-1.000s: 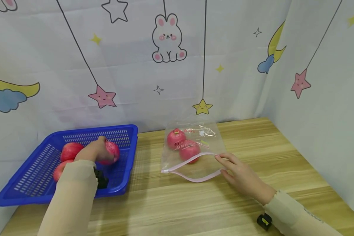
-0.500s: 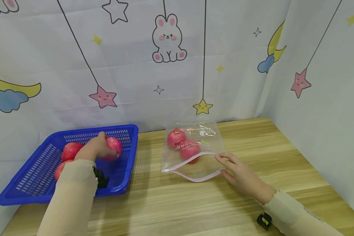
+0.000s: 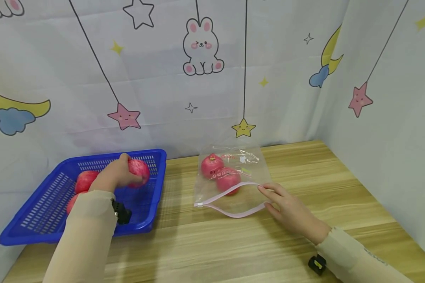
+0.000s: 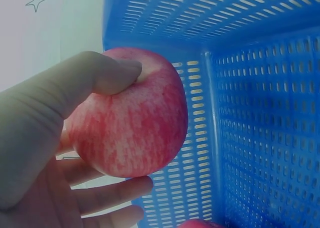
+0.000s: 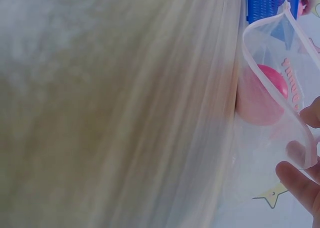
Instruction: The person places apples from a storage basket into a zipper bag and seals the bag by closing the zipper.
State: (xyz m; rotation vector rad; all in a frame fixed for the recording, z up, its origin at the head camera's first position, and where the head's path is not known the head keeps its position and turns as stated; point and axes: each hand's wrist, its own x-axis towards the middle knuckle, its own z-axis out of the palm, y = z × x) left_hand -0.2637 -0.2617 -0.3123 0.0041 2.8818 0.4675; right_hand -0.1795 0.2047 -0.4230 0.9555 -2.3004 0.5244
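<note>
My left hand (image 3: pixel 114 173) grips a red apple (image 3: pixel 140 172) inside the right part of the blue basket (image 3: pixel 155 204); the left wrist view shows my thumb over the apple's top (image 4: pixel 135 133) and fingers beneath it. A clear zip bag (image 3: pixel 256 173) with a pink zip edge lies on the table, its mouth spread apart. Two red apples, one nearer (image 3: pixel 228 181) and one farther (image 3: pixel 211 166), are inside it. My right hand (image 3: pixel 294 212) holds the right end of the bag's mouth between thumb and fingers.
Two more red apples, one farther back (image 3: pixel 86 181) and one partly hidden by my left sleeve (image 3: pixel 71 202), lie in the basket. A patterned white curtain (image 3: pixel 156 70) stands behind the wooden table (image 3: pixel 205 247) and on its right.
My left hand has lifted the apple slightly up and to the right within the basket. The right hand and the bag stay in place.
</note>
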